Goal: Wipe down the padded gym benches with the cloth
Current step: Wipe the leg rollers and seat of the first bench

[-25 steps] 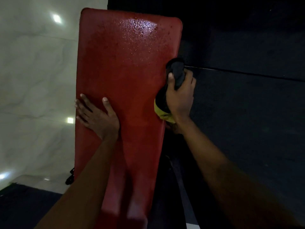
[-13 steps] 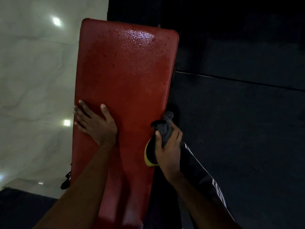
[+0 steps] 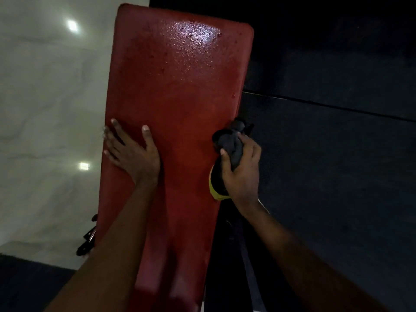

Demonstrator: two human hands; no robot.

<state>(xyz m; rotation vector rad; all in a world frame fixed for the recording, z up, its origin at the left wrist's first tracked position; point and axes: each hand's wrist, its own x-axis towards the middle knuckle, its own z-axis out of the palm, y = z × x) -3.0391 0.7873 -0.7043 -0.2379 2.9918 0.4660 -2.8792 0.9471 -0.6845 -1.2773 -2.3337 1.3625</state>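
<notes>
The red padded bench [image 3: 180, 91] runs lengthwise away from the person. Its far end has rounded corners and shining wet droplets. The left grip [image 3: 132, 154] lies flat, fingers spread, at the left edge. The right grip [image 3: 243, 174] clutches the dark bunched cloth [image 3: 229, 140], yellow-trimmed, against the right edge, with dark matte floor [image 3: 337, 176] open beside it.

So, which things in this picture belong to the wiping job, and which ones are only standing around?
For the job: red padded bench; dark cloth with yellow edge, gripped by the right hand at the bench's right edge; left hand, flat on the pad.
Just around: black metal part at lower left; pale glossy surface; dark floor mat.
</notes>
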